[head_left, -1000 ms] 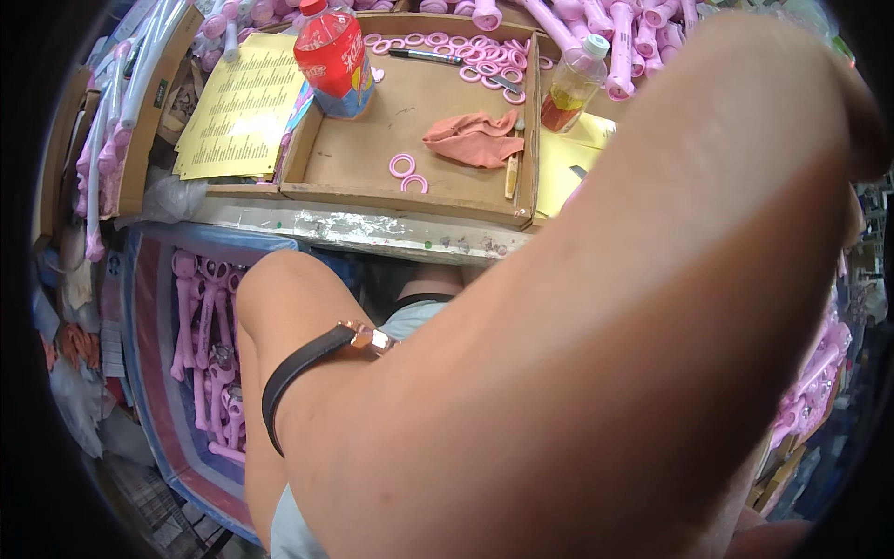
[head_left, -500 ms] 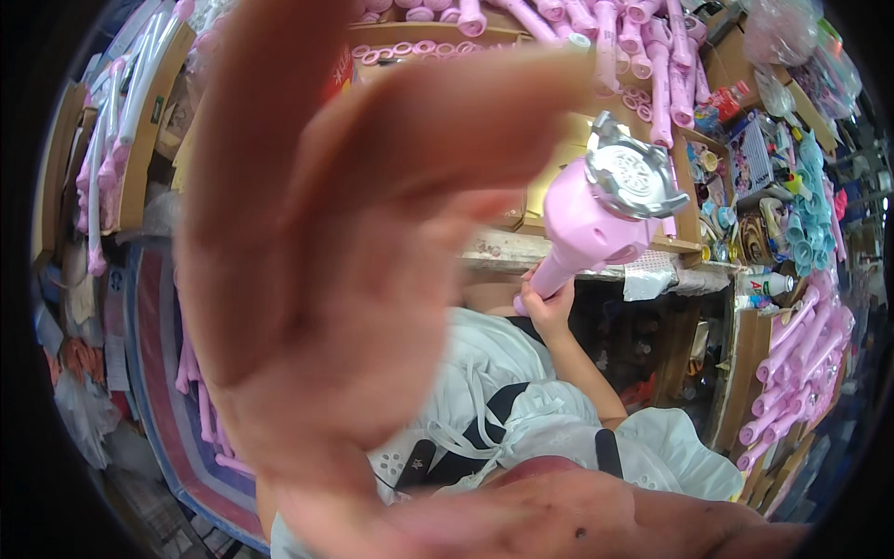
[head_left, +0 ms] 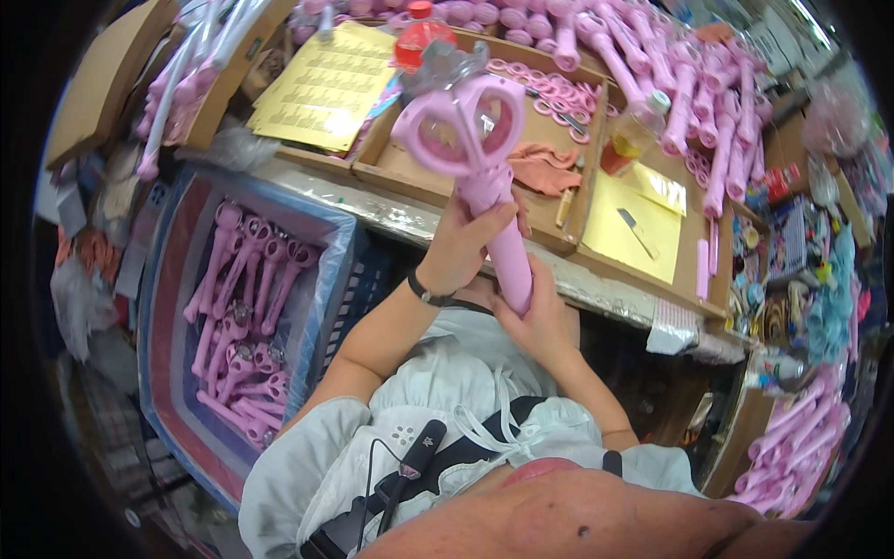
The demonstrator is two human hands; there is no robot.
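I hold one pink toy wand (head_left: 470, 149) upright above my lap, its round open head topped by a silver crown piece. My left hand (head_left: 463, 244) grips the upper part of the handle; a dark watch strap is on that wrist. My right hand (head_left: 535, 321) wraps the lower end of the handle. The wand's head sits in front of a shallow cardboard tray (head_left: 410, 172) on the bench.
A blue-lined bin (head_left: 182, 279) at my left holds several pink wands. On the bench lie yellow sticker sheets (head_left: 326, 88), pink rings (head_left: 549, 84), an orange cloth (head_left: 545, 168), a red-capped bottle (head_left: 417, 37), a small bottle (head_left: 633, 135) and rows of pink wands (head_left: 652, 65).
My arm and open palm, which blocked the camera, have dropped away. Both hands now hold the wand upright in front of the bench.
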